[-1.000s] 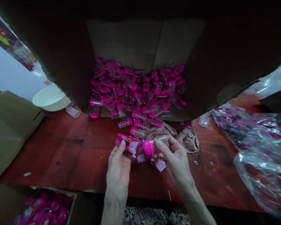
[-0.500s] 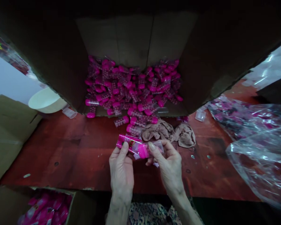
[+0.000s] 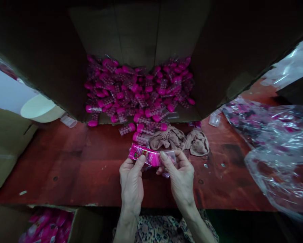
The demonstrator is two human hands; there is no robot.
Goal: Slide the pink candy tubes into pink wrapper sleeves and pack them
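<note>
Between thumb and fingers, my left hand (image 3: 132, 179) pinches a glossy pink printed wrapper (image 3: 136, 151). My right hand (image 3: 179, 175) is closed on a small clear plastic tube (image 3: 172, 156) with a pink cap (image 3: 154, 159). The capped end points left and meets the wrapper's right end; whether it sits inside cannot be made out. Just beyond my hands lie several pink-capped tubes (image 3: 142, 138) filled with small round pieces. A crumpled brownish cloth (image 3: 166, 137) rests beside them on the red table (image 3: 90, 168).
A large cardboard box (image 3: 138, 40) on its side holds a heap of pink-capped tubes (image 3: 141, 91). At right spreads a clear plastic bag (image 3: 280, 158). A pale bowl (image 3: 41, 109) stands at left. Below the edge, a carton (image 3: 84, 222) contains pink packets (image 3: 47, 227).
The pink cap has come up against the wrapper, closing the gap between them. The wrapper's printed face has turned more toward me. The whole view has shifted slightly.
</note>
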